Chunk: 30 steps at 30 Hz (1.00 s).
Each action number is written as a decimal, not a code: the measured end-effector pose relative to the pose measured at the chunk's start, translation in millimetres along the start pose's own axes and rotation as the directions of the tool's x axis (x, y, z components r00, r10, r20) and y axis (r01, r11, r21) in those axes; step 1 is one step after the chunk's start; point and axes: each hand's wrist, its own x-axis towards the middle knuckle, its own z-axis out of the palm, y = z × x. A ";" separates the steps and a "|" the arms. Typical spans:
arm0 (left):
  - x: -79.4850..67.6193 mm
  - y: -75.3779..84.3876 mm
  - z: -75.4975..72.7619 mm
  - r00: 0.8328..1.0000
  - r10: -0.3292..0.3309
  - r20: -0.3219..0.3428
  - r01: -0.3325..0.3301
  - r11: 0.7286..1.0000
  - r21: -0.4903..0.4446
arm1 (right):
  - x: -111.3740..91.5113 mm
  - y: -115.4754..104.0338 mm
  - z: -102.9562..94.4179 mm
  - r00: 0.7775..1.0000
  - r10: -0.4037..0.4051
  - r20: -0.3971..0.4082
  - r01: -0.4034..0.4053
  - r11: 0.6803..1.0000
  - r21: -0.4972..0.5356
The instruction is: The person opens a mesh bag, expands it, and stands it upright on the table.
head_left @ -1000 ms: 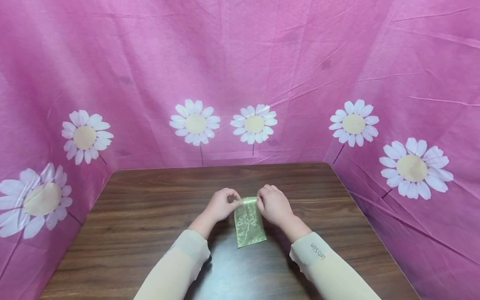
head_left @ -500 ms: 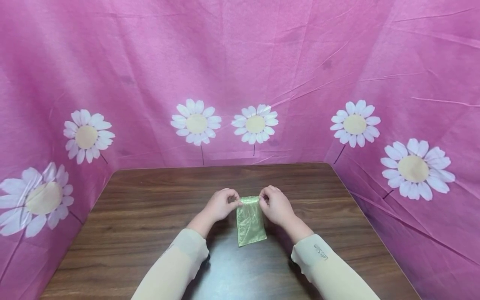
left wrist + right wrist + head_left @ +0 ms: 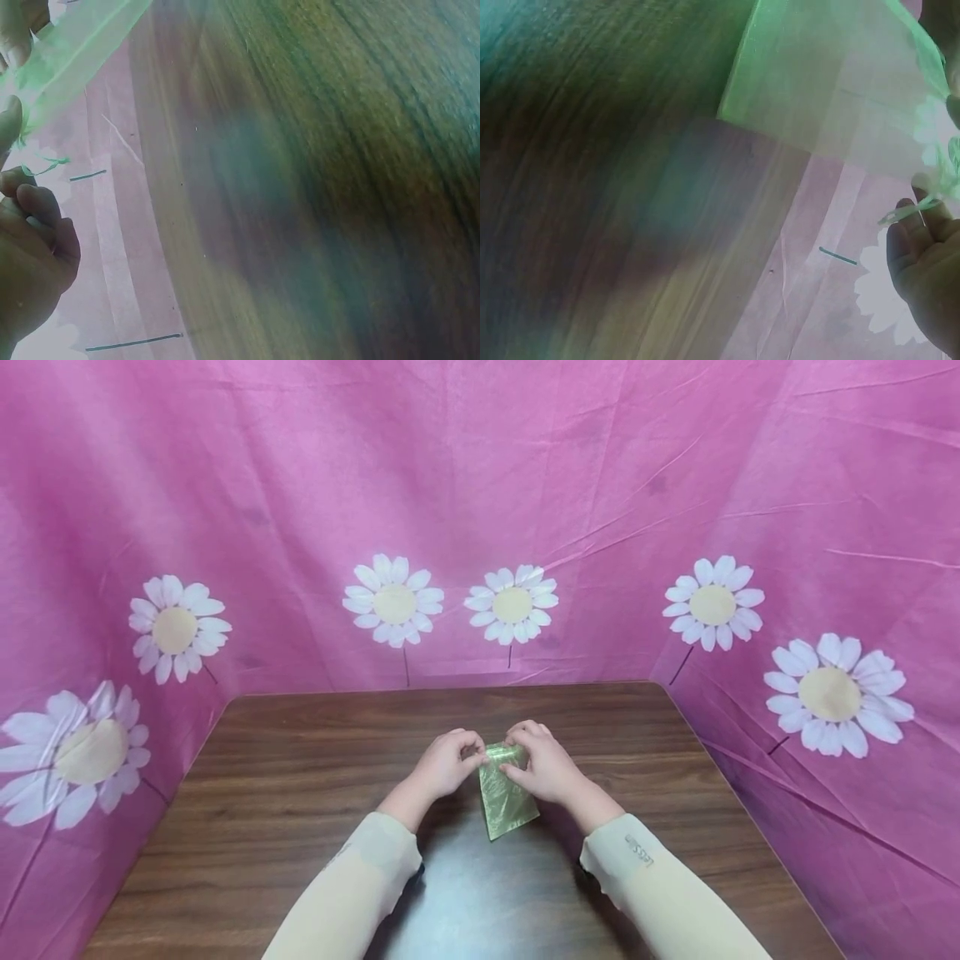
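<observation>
A pale green, see-through drawstring pouch [image 3: 512, 802] hangs between both hands, its flat body tilted above the table. My left hand [image 3: 442, 766] pinches the upper left corner. Across the top right part reaches my right hand [image 3: 551, 766], thumb and forefinger spread apart with green fabric showing between them. Its fingertips touch or nearly touch the upper edge; the exact contact is unclear. In the left wrist view a thin green cord [image 3: 46, 162] dangles by the curled left fingers. Another cord end [image 3: 909, 211] lies near the right fingers in the right wrist view.
The brown wood-grain table [image 3: 300, 827] extends under both forearms, with light reflecting near its front. Around its far and side edges hangs a pink cloth [image 3: 465, 468] printed with white daisies.
The pouch has risen slightly, shifted right and tilted more. My right hand has changed from a pinch at the top right corner to spread fingers farther left. My left hand still pinches.
</observation>
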 end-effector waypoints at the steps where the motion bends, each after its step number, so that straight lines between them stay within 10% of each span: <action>1: 0.2 0.3 -0.1 1.000 0.007 -0.002 -0.007 1.000 0.014 | 0.4 0.4 -0.8 1.000 -0.001 0.003 0.001 1.000 -0.003; 30: -3.3 -2.4 -4.4 0.985 0.106 0.133 -0.155 0.884 0.441 | -6.5 16.7 0.3 0.999 0.024 0.027 -0.023 0.998 -0.055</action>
